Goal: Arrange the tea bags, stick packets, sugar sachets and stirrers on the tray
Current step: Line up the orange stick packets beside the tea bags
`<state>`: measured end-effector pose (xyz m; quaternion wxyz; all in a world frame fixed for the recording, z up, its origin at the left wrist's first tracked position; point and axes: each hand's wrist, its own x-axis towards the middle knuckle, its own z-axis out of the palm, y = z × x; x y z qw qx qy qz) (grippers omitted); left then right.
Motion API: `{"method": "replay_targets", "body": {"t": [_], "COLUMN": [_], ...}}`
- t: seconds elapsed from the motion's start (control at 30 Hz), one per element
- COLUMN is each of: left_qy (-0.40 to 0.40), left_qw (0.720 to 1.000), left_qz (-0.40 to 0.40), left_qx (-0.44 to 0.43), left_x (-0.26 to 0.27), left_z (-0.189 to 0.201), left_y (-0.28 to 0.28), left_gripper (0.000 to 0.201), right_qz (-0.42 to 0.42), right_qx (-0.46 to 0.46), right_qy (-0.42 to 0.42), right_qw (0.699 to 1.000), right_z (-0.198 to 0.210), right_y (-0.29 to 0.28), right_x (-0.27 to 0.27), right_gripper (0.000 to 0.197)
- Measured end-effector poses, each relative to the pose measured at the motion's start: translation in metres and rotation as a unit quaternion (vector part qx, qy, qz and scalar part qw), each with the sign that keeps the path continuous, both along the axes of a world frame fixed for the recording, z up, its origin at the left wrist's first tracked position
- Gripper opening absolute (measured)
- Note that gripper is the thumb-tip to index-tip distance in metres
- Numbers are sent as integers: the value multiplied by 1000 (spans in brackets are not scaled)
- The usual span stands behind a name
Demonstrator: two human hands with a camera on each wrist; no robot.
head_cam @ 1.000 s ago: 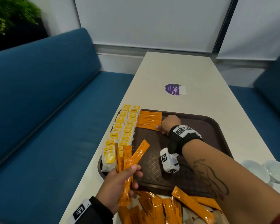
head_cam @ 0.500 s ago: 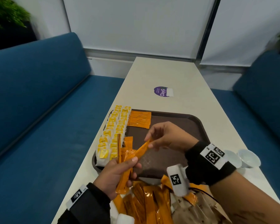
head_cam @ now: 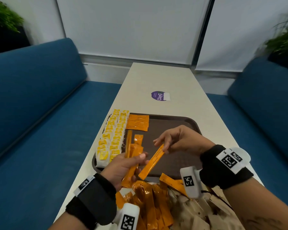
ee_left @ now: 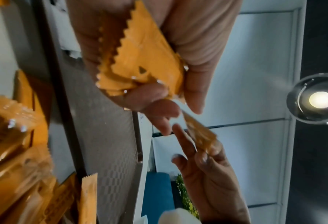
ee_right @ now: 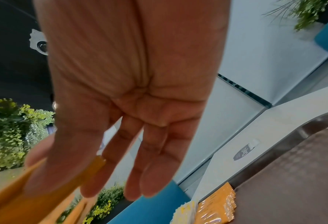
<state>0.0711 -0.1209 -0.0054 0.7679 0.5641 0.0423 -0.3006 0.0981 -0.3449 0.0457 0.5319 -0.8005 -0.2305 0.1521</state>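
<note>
A dark brown tray [head_cam: 188, 121] lies on the beige table. Yellow-and-white tea bags [head_cam: 112, 135] run in two rows along its left edge, and a neat group of orange stick packets [head_cam: 137, 122] lies at its far left corner. My left hand [head_cam: 123, 165] grips a bunch of orange stick packets [head_cam: 133, 151] upright above the tray's near left part; the bunch [ee_left: 140, 63] shows its serrated ends in the left wrist view. My right hand [head_cam: 178, 141] pinches the top end of a single orange stick packet [head_cam: 152, 161] between thumb and forefinger, its other fingers spread.
A loose heap of orange stick packets [head_cam: 150, 201] and brown paper sachets [head_cam: 194, 211] lies on the table's near end. A purple round sticker [head_cam: 159, 95] sits on the table beyond the tray. Blue sofas [head_cam: 37, 113] flank the table on both sides.
My right hand came back from the packets at the tray's far corner, took hold of one stick from the left hand's bunch and has now drawn it free to the right.
</note>
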Motion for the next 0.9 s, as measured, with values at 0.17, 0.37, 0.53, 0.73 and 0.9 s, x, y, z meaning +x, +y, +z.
{"method": "replay_targets", "body": {"t": [0.17, 0.37, 0.53, 0.73, 0.9], "left_qy": [-30, -22, -2, 11, 70], "left_qw": [998, 994, 978, 963, 971], "left_qz": [-43, 107, 207, 271, 227], "left_qx": [27, 24, -10, 8, 8], "left_x": [-2, 5, 15, 23, 21], "left_z": [5, -5, -11, -20, -25], "left_y": [-10, -14, -22, -18, -5], "left_gripper": [28, 30, 15, 13, 36], "right_qz": [1, -153, -123, -231, -317], "right_qx": [-26, 15, -24, 38, -59], "right_qy": [-3, 83, 197, 202, 148], "right_qw": [1000, 985, 972, 951, 935], "right_z": [-5, -14, -27, -33, -44], "right_y": [12, 32, 60, 58, 32], "right_x": [6, -1, -15, 10, 78], "right_gripper": [32, 9, 23, 6, 11]}}
